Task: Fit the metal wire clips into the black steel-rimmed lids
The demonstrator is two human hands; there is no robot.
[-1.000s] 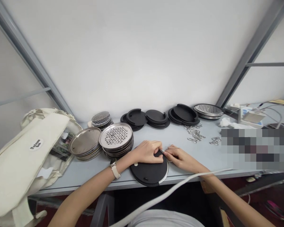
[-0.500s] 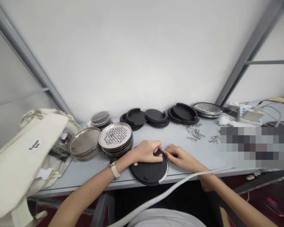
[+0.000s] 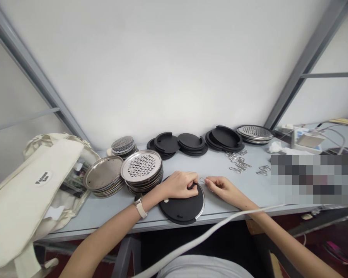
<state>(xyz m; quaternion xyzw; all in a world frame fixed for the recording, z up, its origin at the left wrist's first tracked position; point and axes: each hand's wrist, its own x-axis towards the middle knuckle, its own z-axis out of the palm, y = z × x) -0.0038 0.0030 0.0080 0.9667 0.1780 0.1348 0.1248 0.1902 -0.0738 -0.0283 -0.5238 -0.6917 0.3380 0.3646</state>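
Note:
A round black disc (image 3: 183, 208) with a bright metal edge on its right side lies flat at the front of the table. My left hand (image 3: 181, 184) is closed on the disc's far rim, fingers curled and thumb over the top. Just right of the disc, my right hand (image 3: 220, 189) pinches a small metal wire clip (image 3: 202, 180) between thumb and forefinger; its looped end points left, apart from the disc. More loose wire clips (image 3: 238, 160) lie in a heap beyond my right hand, with a smaller group (image 3: 262, 170) to their right.
Stacked metal grater discs (image 3: 142, 166) and plain metal discs (image 3: 104, 173) stand left of my hands. Black round covers (image 3: 191, 142) line the wall, with perforated discs (image 3: 255, 132) at their right. A cream bag (image 3: 31, 193) sits far left; a white cable (image 3: 203, 237) crosses in front.
My right hand has drawn slightly right, away from the disc's edge, with the wire clip now showing in its fingertips. My left hand stays on the disc, which has shifted a little.

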